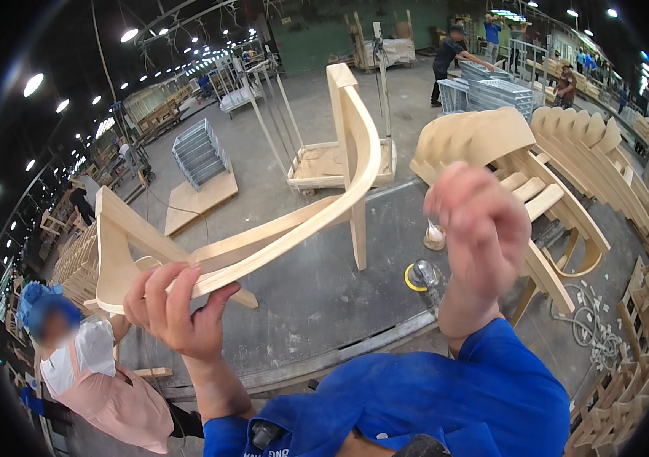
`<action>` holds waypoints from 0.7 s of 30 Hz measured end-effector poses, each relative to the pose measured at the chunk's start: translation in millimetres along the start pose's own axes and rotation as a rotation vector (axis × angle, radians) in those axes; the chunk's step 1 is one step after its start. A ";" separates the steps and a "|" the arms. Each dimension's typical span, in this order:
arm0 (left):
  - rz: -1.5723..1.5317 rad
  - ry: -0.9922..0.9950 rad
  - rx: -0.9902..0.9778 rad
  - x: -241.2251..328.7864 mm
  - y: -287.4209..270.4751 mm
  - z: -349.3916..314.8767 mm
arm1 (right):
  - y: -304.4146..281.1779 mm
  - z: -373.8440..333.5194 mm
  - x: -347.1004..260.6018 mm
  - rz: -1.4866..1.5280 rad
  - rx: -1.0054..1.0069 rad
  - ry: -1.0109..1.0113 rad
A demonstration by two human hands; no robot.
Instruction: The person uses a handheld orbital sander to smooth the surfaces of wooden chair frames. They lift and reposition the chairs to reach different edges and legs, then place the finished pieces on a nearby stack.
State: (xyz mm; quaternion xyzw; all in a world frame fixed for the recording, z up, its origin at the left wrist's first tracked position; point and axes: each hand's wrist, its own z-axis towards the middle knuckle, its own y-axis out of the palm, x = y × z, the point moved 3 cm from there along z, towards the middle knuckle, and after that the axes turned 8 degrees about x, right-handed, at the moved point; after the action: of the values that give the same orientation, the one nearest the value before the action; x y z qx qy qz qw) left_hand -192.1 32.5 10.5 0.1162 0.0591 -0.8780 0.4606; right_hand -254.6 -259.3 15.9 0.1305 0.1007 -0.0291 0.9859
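A pale wooden chair frame with a long curved rail and upright legs stands on the dark worktable. My left hand grips the rail near its left end, fingers over the top and thumb at the near side. Raised above the table's right part is my right hand, its fingers curled together and slightly blurred. Whatever it may pinch cannot be made out. Just beside its fingers sits a small pot with something white at its top. A round sander with a yellow rim lies below that pot.
Curved wooden chair parts are stacked at the right, with a coiled hose on the floor. A co-worker in a pink apron stands close at my left. Beyond the table are a wooden trolley and metal racks.
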 end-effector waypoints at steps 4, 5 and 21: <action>-0.018 -0.031 -0.010 5.6 -13.2 -10.1 | -8.6 -12.6 20.3 -0.244 0.207 0.062; -0.020 -0.031 -0.014 6.9 -15.3 -11.0 | -8.4 -15.4 23.8 -0.298 0.212 0.075; -0.026 0.009 0.037 15.9 -31.4 -18.5 | 24.7 -51.0 17.2 -0.730 0.044 -0.180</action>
State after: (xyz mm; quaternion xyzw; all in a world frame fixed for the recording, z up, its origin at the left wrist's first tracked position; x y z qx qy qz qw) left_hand -223.9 41.6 -11.6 0.1280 0.0463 -0.8842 0.4468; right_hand -245.5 -222.6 -29.7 0.1042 0.0528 -0.3920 0.9125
